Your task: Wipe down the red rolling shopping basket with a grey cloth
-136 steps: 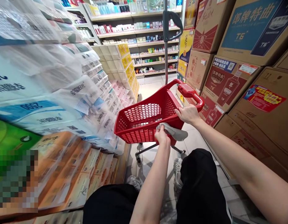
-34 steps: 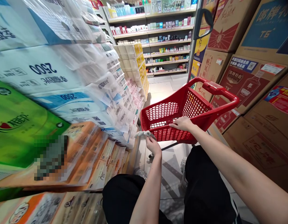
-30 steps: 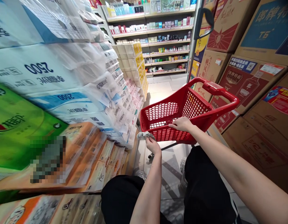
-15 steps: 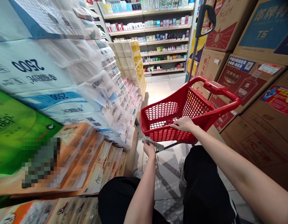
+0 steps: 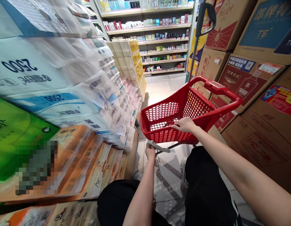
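Note:
A red shopping cart (image 5: 164, 137) with a mesh basket stands in front of me, turned sideways. My right hand (image 5: 185, 124) is closed over the near upper rim of its basket. Low at the cart's left end, my left hand (image 5: 150, 151) is closed on a grey cloth (image 5: 161, 147). That cloth lies against the dark lower frame bar (image 5: 173, 146), below the basket. The fingertips of my left hand are partly hidden by the cloth.
Stacked tissue packs (image 5: 53, 78) rise on the left, with orange packs (image 5: 88, 169) lower down. Cardboard cartons (image 5: 251, 81) are piled on the right. A grey loop handle on a pole (image 5: 194, 56) stands behind the cart. Stocked shelves (image 5: 164, 40) line the far end.
My left hand and the cloth have moved slightly down and to the right along the lower frame. My right hand keeps its hold on the rim. The view has shifted a little.

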A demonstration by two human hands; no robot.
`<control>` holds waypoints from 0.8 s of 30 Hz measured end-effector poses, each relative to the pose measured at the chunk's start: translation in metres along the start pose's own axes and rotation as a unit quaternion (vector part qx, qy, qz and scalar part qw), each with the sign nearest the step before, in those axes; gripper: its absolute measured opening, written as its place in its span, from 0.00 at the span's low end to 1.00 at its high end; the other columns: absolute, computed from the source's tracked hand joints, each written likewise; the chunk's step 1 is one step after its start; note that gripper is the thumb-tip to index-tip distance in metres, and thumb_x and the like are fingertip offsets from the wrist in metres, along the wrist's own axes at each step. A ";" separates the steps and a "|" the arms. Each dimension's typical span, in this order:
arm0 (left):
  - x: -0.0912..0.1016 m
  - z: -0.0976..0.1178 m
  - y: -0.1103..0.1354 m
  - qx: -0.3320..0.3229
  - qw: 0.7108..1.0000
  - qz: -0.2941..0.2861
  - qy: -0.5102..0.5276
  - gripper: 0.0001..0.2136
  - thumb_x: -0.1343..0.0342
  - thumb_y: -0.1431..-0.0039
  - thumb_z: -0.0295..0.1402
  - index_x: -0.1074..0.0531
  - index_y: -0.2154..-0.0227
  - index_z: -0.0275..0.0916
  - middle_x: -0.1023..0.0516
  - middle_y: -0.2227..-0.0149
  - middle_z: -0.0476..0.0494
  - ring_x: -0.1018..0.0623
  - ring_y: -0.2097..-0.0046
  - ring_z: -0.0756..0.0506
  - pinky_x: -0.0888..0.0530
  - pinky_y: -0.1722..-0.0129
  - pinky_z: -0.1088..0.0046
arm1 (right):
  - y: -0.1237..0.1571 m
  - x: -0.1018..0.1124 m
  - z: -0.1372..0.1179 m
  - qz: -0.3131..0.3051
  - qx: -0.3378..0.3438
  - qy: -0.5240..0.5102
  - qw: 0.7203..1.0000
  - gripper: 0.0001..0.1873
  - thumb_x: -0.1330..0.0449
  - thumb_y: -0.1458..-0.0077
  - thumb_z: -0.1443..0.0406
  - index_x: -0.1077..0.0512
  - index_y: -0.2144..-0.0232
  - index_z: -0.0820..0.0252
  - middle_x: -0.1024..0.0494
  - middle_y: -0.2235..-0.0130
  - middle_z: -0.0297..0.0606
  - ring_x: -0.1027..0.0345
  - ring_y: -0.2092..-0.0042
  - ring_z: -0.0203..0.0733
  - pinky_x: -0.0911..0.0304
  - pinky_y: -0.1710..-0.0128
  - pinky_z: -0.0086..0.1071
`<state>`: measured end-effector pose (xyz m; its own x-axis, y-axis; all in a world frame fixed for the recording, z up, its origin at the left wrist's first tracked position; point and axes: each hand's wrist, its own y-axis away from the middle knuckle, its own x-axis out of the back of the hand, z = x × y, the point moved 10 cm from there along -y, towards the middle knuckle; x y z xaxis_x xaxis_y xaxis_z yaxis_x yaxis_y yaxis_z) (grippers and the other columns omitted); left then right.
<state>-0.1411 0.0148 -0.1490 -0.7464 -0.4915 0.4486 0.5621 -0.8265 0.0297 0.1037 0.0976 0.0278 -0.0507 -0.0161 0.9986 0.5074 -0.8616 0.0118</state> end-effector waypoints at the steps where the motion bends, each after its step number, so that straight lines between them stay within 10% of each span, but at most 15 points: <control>1: 0.005 0.006 -0.003 -0.004 1.000 -0.003 0.007 0.12 0.55 0.44 0.28 0.27 0.63 0.36 0.22 0.67 0.42 0.23 0.63 0.46 0.28 0.60 0.71 | 0.000 0.000 0.000 0.001 0.000 0.000 1.000 0.38 0.67 0.41 0.42 0.23 0.67 0.53 0.21 0.64 0.39 0.29 0.61 0.43 0.46 0.66 0.30; 13: 0.061 0.061 0.010 -0.084 0.981 0.103 0.143 0.16 0.57 0.40 0.32 0.31 0.53 0.36 0.24 0.56 0.41 0.26 0.54 0.46 0.31 0.51 0.70 | 0.005 -0.001 0.007 -0.002 0.001 -0.005 1.000 0.37 0.66 0.41 0.42 0.23 0.67 0.53 0.21 0.65 0.40 0.29 0.61 0.43 0.46 0.66 0.29; 24: 0.035 0.136 -0.067 -0.147 0.961 0.000 -0.235 0.14 0.55 0.43 0.23 0.30 0.57 0.32 0.26 0.54 0.35 0.28 0.50 0.44 0.34 0.49 0.71 | 0.014 0.004 -0.001 0.021 0.018 -0.007 1.000 0.34 0.64 0.40 0.44 0.24 0.69 0.54 0.21 0.65 0.39 0.29 0.62 0.42 0.47 0.66 0.29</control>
<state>-0.1567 0.0900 -0.0138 -0.4645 -0.3708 0.8042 0.3865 -0.9020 -0.1927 0.1101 0.0850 0.0317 -0.0163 -0.0442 0.9989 0.5393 -0.8416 -0.0285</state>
